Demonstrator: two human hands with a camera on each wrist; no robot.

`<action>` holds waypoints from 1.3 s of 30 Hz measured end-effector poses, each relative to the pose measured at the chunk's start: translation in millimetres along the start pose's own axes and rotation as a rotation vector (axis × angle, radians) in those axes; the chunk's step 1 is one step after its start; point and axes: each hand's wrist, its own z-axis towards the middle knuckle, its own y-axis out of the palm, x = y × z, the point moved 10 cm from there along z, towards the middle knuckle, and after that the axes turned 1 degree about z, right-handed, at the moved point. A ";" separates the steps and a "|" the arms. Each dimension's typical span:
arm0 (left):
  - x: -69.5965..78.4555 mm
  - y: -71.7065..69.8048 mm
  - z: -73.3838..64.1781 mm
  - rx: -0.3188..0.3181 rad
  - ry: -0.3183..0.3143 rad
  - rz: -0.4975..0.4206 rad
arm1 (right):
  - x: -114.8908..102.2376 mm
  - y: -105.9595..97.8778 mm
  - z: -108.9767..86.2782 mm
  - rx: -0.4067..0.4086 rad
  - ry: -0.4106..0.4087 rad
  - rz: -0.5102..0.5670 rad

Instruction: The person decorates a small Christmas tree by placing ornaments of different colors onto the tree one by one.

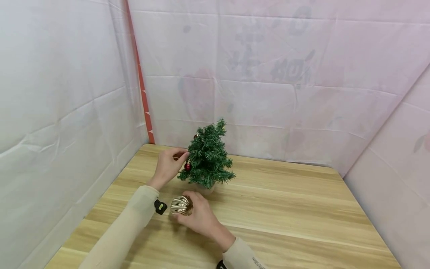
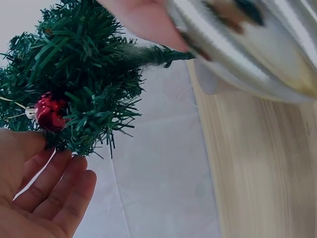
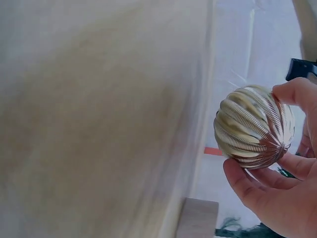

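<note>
A small green artificial Christmas tree [image 1: 209,155] stands upright on the table. My left hand [image 1: 169,166] is at the tree's left side, thumb and index finger pinching the tip of a branch [image 2: 62,141]. Right beside those fingertips hangs a shiny red bauble [image 2: 51,111] with a gold string loop. In front of the tree, my right hand [image 1: 201,216] holds a large ribbed gold bauble [image 3: 255,126], with thumb and fingers spread round its sides. Part of that bauble fills the upper right of the left wrist view.
The tree's pale round base [image 1: 204,188] rests on the wood-grain table [image 1: 285,201]. Another small dark red bauble [image 1: 196,137] sits higher in the branches. White cloth walls [image 1: 268,93] enclose the table at the back and both sides.
</note>
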 end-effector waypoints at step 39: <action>82.8 -11.3 -14.0 -0.016 0.164 -0.138 | -24.1 -144.6 2.0 0.241 -0.232 0.252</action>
